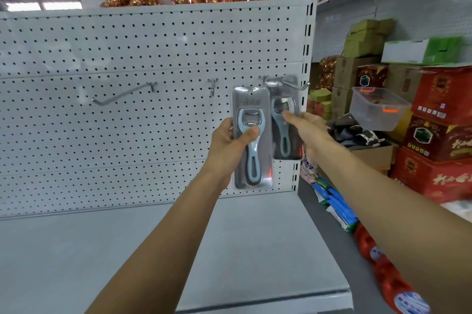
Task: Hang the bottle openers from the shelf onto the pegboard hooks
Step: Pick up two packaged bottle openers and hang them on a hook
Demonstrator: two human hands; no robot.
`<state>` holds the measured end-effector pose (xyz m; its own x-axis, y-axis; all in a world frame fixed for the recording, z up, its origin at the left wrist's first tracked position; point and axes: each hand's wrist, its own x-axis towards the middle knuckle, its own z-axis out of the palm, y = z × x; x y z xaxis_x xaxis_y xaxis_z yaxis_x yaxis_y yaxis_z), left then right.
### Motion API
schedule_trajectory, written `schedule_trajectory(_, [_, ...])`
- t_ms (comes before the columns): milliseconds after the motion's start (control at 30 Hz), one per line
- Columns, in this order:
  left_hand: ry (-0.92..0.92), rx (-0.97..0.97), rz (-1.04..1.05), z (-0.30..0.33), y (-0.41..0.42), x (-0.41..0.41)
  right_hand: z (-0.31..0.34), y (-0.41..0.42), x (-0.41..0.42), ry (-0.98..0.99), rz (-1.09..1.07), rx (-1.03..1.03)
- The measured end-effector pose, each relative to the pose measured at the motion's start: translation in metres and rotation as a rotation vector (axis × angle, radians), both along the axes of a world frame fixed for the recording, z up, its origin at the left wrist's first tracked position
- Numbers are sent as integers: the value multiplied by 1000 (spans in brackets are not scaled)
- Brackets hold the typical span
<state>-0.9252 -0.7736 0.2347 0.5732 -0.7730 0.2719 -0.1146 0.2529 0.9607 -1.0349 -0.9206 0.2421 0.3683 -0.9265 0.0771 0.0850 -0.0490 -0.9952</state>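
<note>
Two packaged bottle openers: the left hand (231, 145) grips one (252, 138), the right hand (305, 129) pinches another (284, 122) hanging on the pegboard (127, 58) hook (286, 83).

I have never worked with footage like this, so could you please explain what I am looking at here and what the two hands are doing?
There is one picture, taken by a wide-angle camera worn on a person's head, looking forward and down along both bare arms. No robot is involved. In front stands a white pegboard with metal hooks above a grey shelf. The left hand grips a packaged bottle opener, thumb across its front. The right hand touches a second packaged opener, which appears to hang on the right hook. Two other hooks, a long hook and a short hook, are bare. Boxes and goods are stacked to the right.
</note>
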Motion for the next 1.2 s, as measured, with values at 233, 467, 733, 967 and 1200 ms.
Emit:
schedule_trajectory(233, [-35,-14,-26,-11,10,-11,-13,30,-21,-53,-167,-241])
schedule_trajectory(467, [-49,-88,-75,-27,25,-42,-11,84,-41,-152,130,-352])
schedule_trajectory(733, [-124,-120,-109,-23,33,-72,-6,97,-61,-295,113,-312])
schedule_trajectory(967, [-274,-35,-166,-27,37,-76,9,89,-74,-374,25,-363])
schedule_trajectory(1200, [-472,148,-69,-41,43,-66,21,75,-68,-366,14,-323])
